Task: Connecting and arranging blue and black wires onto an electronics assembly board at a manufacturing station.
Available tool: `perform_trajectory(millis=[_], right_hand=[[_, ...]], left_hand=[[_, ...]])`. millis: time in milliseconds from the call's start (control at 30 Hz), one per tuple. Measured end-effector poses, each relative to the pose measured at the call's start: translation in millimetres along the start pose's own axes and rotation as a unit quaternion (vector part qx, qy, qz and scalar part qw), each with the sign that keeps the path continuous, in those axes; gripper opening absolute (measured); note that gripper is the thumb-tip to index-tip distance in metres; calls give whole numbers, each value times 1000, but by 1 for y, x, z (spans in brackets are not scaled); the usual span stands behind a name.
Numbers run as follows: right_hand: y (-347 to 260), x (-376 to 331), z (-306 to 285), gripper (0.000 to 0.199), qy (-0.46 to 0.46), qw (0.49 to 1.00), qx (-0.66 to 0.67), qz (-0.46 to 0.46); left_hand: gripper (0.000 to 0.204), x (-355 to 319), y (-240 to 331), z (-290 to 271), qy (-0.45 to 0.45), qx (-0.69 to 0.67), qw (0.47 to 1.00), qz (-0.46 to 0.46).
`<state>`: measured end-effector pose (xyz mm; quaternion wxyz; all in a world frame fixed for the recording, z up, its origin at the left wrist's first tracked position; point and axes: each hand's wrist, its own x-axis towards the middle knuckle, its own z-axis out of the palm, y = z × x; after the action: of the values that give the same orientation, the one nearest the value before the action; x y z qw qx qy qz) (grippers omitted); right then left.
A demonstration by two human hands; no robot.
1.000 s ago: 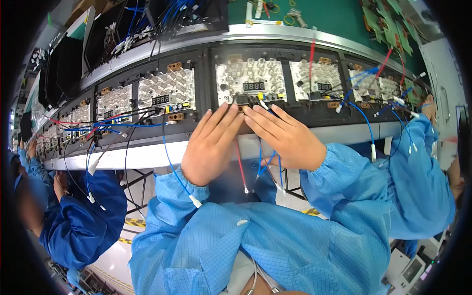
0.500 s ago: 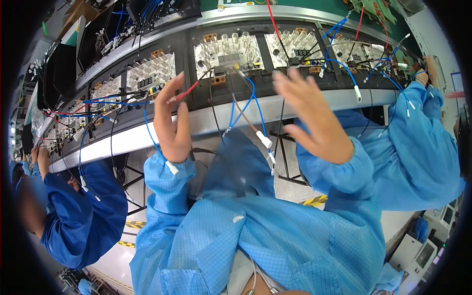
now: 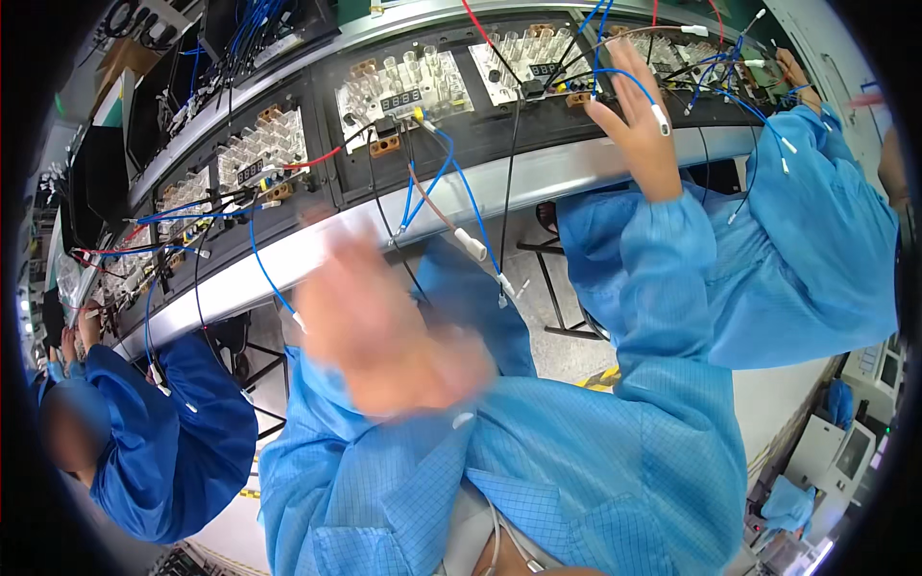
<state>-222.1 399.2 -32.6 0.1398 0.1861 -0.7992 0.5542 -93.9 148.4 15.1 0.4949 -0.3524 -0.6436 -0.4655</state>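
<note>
Smeared by motion, my left hand (image 3: 370, 322) is in front of my chest, on the near side of the conveyor's silver rail; its fingers cannot be made out. My right hand (image 3: 642, 134) is raised over the rail at the right, with thumb and fingers apart and holding nothing. A blue wire with a white connector (image 3: 661, 119) crosses in front of that hand. Beyond my hands lies a white circuit board (image 3: 408, 91) with clear tubes and a small digit display. From it, blue wires (image 3: 463, 182) and a brown wire with a white connector (image 3: 470, 244) hang over the rail.
More boards line the dark track, including one left (image 3: 257, 149) and one right (image 3: 523, 67). Co-workers in blue coats sit on my left (image 3: 182, 432) and right (image 3: 816, 250). Black panels (image 3: 101, 173) and bundled wires stand at the far left.
My left hand has moved from the rail back toward my chest. My right hand has gone up and to the right, toward the boards. The view has shifted slightly.
</note>
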Motion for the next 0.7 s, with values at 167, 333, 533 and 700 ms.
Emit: perform_trajectory(millis=[167,333,533,700], right_hand=[[6,40,-2,68,-133,979,155,13],[2,48,0,36,-140,986,68,63],[-6,33,4,16,-150,986,21,70],[2,25,3,14,-214,974,13,-76]], left_hand=[[70,50,-31,15,-32,-36,964,-262],[57,87,-28,44,20,-87,880,-466],[74,91,-36,42,13,-264,824,-501],[54,75,-21,39,72,-117,906,-402]])
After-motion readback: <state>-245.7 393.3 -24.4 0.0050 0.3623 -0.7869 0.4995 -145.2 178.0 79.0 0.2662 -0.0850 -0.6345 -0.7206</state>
